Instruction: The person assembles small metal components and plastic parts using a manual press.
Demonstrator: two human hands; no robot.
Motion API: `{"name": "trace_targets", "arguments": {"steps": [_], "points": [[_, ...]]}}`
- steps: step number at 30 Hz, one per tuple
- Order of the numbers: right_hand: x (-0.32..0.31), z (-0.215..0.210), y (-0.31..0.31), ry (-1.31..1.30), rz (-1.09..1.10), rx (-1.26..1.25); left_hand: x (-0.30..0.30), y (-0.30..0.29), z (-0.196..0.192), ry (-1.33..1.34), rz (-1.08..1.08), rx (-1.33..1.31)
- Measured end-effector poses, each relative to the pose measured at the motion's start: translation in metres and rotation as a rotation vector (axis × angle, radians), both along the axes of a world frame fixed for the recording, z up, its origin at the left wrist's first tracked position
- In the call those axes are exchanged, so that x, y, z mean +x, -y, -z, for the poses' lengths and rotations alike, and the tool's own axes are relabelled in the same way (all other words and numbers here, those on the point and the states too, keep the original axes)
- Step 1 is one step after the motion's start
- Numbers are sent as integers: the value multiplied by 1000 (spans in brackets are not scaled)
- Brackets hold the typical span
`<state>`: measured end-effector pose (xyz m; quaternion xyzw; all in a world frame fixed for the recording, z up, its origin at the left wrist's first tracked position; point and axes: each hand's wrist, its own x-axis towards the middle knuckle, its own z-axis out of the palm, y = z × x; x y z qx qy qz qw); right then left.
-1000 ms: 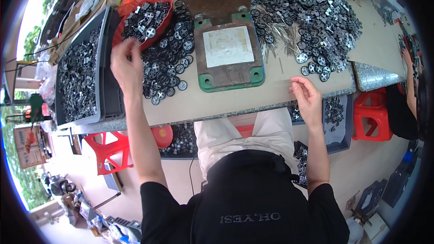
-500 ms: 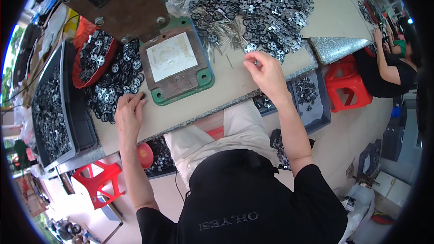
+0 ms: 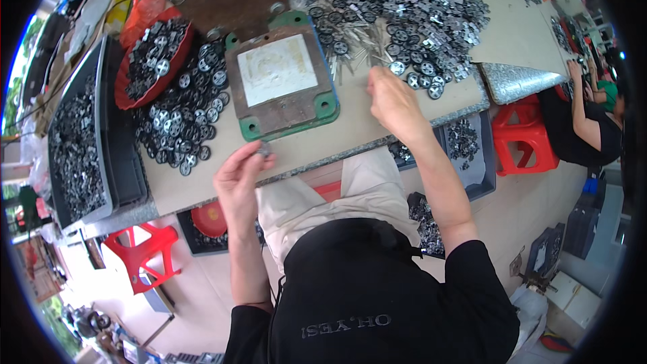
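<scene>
My left hand (image 3: 240,178) is closed in a pinch on a small dark grey part (image 3: 264,149), just off the table's near edge and below the press base. The part's exact kind is too small to tell. Over the table to the right, my right hand (image 3: 396,103) has its fingertips pressed together beside the thin metal pins (image 3: 360,44). Whatever lies between those fingertips is hidden. Close to it are several small black wheels with silver spokes (image 3: 426,69). A green-edged press base (image 3: 328,104) bearing a white plate (image 3: 278,71) stands between my hands.
Small metal-and-black parts (image 3: 411,0) form a large heap at the back. More wheels (image 3: 178,128) lie left of the press, by a red bowl (image 3: 125,94) and a grey bin (image 3: 111,182). Red stools (image 3: 522,141) stand beside the table; another person (image 3: 586,118) sits far right.
My left hand has moved right, away from the wheel pile, carrying the small part. My right hand has shifted slightly and its fingers now point toward the pins. The whole view has shifted a little.
</scene>
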<state>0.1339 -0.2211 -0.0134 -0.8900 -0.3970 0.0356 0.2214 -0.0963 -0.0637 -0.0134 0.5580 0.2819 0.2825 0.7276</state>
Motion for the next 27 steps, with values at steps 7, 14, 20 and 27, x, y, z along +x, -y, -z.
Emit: {"name": "trace_targets", "arguments": {"steps": [7,14,20,27], "points": [[-58,-32,8,-609,-141,565,27,34,-9,0,177,-271],[-83,-20,0,-1158,-132,887,31,44,-10,99,300,-443],[-88,-18,-2,-1248,-85,956,29,46,-1,273,345,-602],[-92,-13,0,-1159,-90,970,28,48,1,269,330,-572]]}}
